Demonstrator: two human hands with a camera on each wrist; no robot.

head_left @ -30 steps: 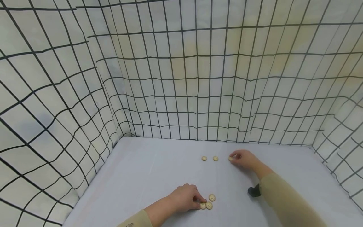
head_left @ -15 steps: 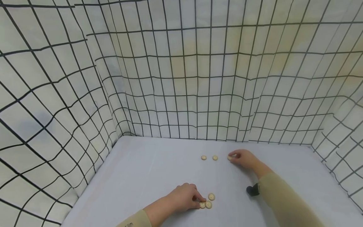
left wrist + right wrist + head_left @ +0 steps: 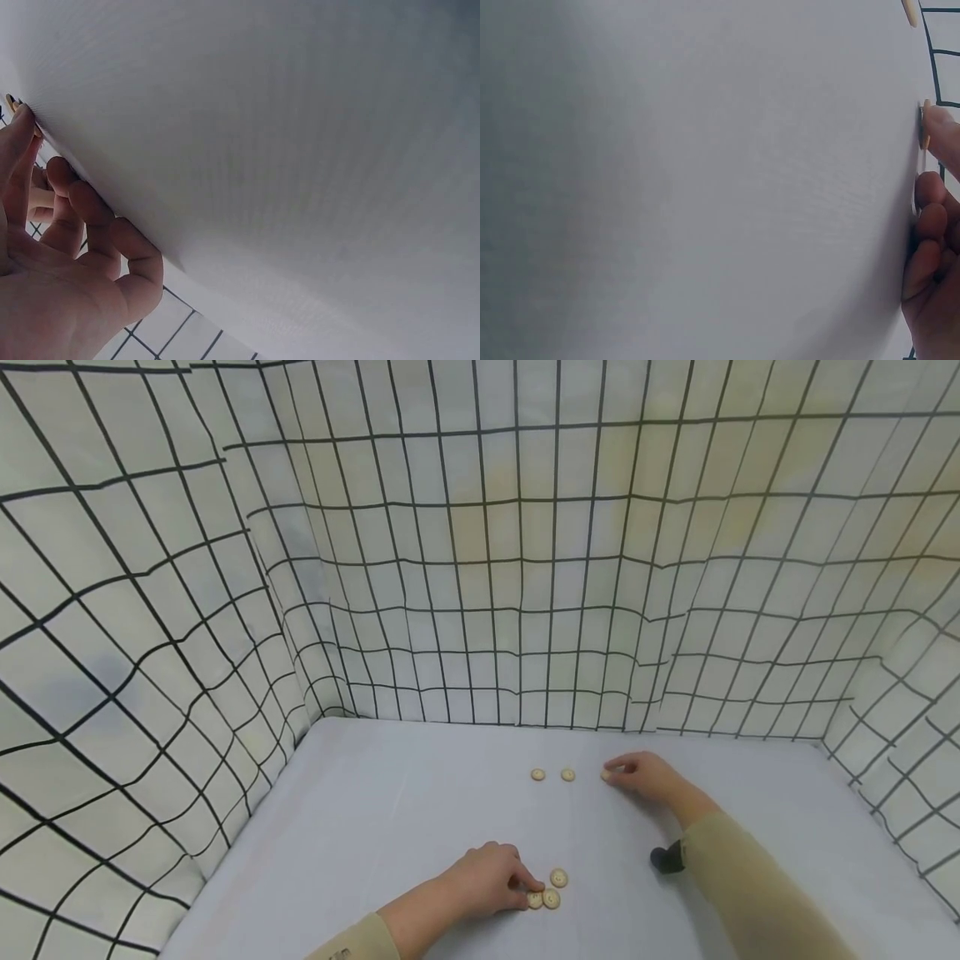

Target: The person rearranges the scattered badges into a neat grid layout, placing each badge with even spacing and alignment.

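Observation:
Near the front of the white table, my left hand [image 3: 487, 878] pinches a round cream button [image 3: 535, 901] between thumb and index finger. Beside it lie a second button [image 3: 551, 898] and a third button [image 3: 558, 877], in a tight cluster. Farther back, my right hand [image 3: 643, 777] pinches another cream button [image 3: 605, 774] by its right side. That button [image 3: 927, 135] stands out at the thumb tip in the right wrist view. To its left, a middle button [image 3: 567, 775] and a left button [image 3: 537, 774] lie in a row with it. My other left fingers [image 3: 142, 255] rest curled against the table.
A white cloth-like surface [image 3: 390, 827] covers the table. White walls with a dark grid [image 3: 480, 568] rise behind it and on both sides. A small black object [image 3: 666, 859] sticks out by my right sleeve [image 3: 742, 868].
Both hands stay at their buttons with hardly any movement. The whole head view shifts slightly, so the table and buttons appear a little higher and farther left.

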